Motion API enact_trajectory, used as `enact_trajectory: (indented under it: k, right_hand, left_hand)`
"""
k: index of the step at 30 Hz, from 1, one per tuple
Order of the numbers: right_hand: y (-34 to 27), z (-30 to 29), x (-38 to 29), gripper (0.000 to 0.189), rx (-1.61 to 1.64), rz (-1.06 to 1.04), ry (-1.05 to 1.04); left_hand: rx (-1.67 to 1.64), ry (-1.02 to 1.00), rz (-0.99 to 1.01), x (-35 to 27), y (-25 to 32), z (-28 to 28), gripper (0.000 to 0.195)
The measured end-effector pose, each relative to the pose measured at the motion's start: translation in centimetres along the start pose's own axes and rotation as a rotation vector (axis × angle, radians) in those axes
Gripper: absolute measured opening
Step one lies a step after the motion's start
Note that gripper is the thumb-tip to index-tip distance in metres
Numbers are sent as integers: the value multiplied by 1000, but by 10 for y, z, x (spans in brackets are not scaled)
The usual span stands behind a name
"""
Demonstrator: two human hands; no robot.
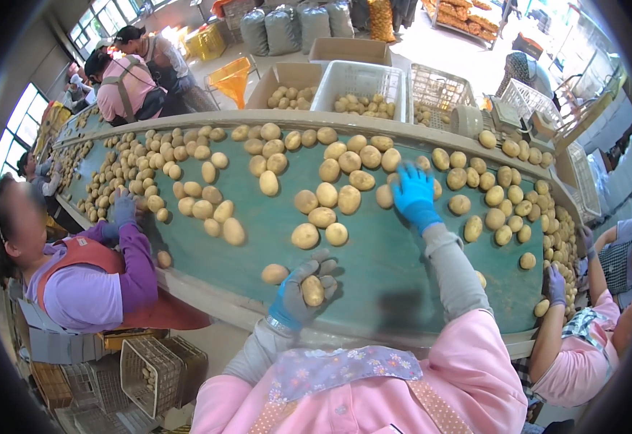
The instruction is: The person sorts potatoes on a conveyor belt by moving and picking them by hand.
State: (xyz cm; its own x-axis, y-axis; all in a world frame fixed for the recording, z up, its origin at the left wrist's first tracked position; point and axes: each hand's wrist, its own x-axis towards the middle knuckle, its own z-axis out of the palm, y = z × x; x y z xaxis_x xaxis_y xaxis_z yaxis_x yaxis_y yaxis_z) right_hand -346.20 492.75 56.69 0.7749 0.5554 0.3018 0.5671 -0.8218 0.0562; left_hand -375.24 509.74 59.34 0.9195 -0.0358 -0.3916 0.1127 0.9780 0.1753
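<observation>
Many potatoes lie over a green conveyor belt (365,271) in front of me. My left hand (301,293), in a grey and blue glove, is palm up near the belt's close edge with its fingers curled around a potato (313,291). Just left of it a single potato (275,274) rests on the belt. My right hand (416,196), in a blue glove, reaches palm down over the belt's far half among potatoes. One potato (385,196) sits against its left side and others show around its fingers; whether it grips one is hidden.
Beyond the belt's far rail (294,116) stand a cardboard box (275,81), a white plastic crate (359,70) and a mesh crate (441,81), all holding potatoes. A co-worker (88,287) reaches over the belt at left, another (582,347) at right. Crates (150,374) stand at lower left.
</observation>
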Motion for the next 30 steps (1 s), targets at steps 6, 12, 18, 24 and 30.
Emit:
enact_trajectory:
  k: [6,12,18,24,30]
  right_hand:
    - [-22,-16,4,37,489,219,206]
    - [-35,-23,38,28,-211,143,-439]
    - [-84,-54,-6,29,377,337,-41]
    - [-163,-104,-51,38,979,88,7]
    - [-25,-3,-74,42,830,652,387]
  left_hand:
    - [80,91,-35,-19,26,-22,39]
    - [60,134,-46,-31,46,-32,35]
    - [187,46,-94,-38,73,-31,33]
    - [-32,-56,-176,-36,96,-36,43]
    - [3,-58,-151,-52,141,-58,41]
